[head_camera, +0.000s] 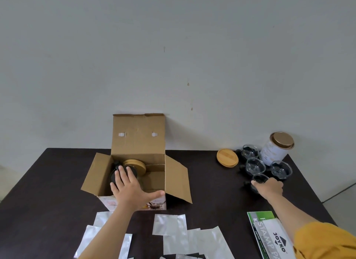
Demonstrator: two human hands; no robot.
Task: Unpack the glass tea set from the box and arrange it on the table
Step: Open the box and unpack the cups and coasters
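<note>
Four glass cups are already out on the dark worktop [202, 181], so this looks well past halfway. Going big to small: the cardboard box [134, 162] sits open at the middle of the worktop with its flaps splayed, and the glass teapot [115, 173] with its dark lid is still down inside, left side, next to a stack of bamboo coasters [137, 165]. The left hand [129, 187] is spread flat with straight fingers reaching into the box, fingertips on the teapot lid, not gripping anything yet.

Over on the right there's a white tin [275, 149] by the wall, one bamboo coaster [227, 158] lying loose, and three cups [255, 165] clustered near the tin. The right hand [269, 187] has its fingers curled around the nearest cup [259, 179], apparently setting it beside the others.

If I were doing it, I'd let go of that cup first and lift the teapot with both hands, one under the body, not by the lid, since the lid probably just sits loose. Lift it straight up so it misses the flaps.
</note>
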